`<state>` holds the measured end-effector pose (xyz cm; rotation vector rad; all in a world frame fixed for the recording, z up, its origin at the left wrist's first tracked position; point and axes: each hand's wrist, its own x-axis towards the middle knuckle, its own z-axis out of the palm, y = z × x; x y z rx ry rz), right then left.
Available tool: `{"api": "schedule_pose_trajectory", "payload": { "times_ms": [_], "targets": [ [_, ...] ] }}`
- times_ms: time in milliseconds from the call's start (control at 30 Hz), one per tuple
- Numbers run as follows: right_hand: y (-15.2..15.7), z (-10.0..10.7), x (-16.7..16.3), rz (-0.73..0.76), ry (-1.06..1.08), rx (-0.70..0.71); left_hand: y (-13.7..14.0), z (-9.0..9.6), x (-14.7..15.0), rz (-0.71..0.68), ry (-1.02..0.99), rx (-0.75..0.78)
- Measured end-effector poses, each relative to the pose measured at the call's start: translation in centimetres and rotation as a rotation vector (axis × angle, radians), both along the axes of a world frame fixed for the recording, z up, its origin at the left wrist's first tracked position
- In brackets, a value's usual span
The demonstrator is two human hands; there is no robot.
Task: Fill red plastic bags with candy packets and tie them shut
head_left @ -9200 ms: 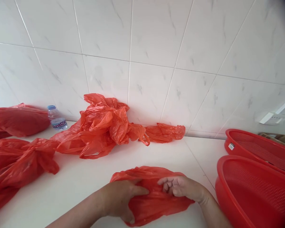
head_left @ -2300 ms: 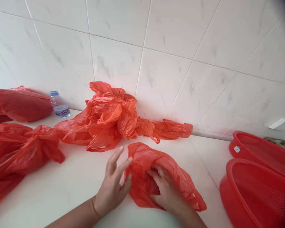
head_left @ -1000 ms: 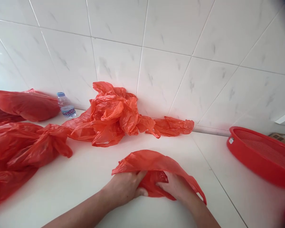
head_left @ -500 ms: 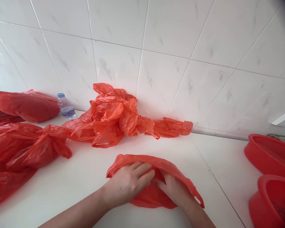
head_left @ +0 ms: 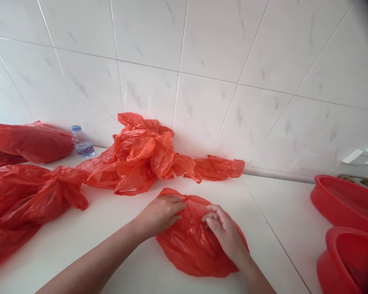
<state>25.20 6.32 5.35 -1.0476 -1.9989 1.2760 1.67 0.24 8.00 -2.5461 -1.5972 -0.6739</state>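
A red plastic bag (head_left: 199,253) lies spread in a rounded, crinkled shape on the white surface in front of me. My left hand (head_left: 164,212) rests over its upper left part, fingers bent forward and thumb apart from them. On the bag's right side is my right hand (head_left: 223,232), palm turned inward, with loosely curled fingers and nothing visible between them. Both hands are over or against the plastic. Whether anything lies inside the bag, I cannot tell.
Crumpled red bags (head_left: 141,155) are heaped against the tiled wall (head_left: 208,106). Filled-looking red bags (head_left: 33,143) and a tied one (head_left: 24,196) lie left, near a water bottle (head_left: 83,143). Two red plastic containers (head_left: 328,204) stand at the right.
My right hand has come out of the bag's opening and now sits on top. The opening has folded over, and the bag lies flatter. My left hand has shifted slightly left and up.
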Motion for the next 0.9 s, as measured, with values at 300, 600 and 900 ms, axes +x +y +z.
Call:
{"api": "schedule_pose_trajectory", "payload": {
  "times_ms": [300, 600, 900],
  "targets": [
    [1.1, -1.3, 0.3, -0.030, 0.214, -0.342, -2.5, -2.7, -0.7, 0.297, -0.397, 0.171],
    [-0.4, 0.5, -0.4, -0.130, -0.078, 0.088, -2.2, -4.8, -0.7, 0.403, -1.145, -0.307],
    [-3.0, 2.1, -1.7, 0.077, -0.494, 0.566, -2.2, -4.4, -0.1, 0.371, -1.347, -0.357]
  ]
}}
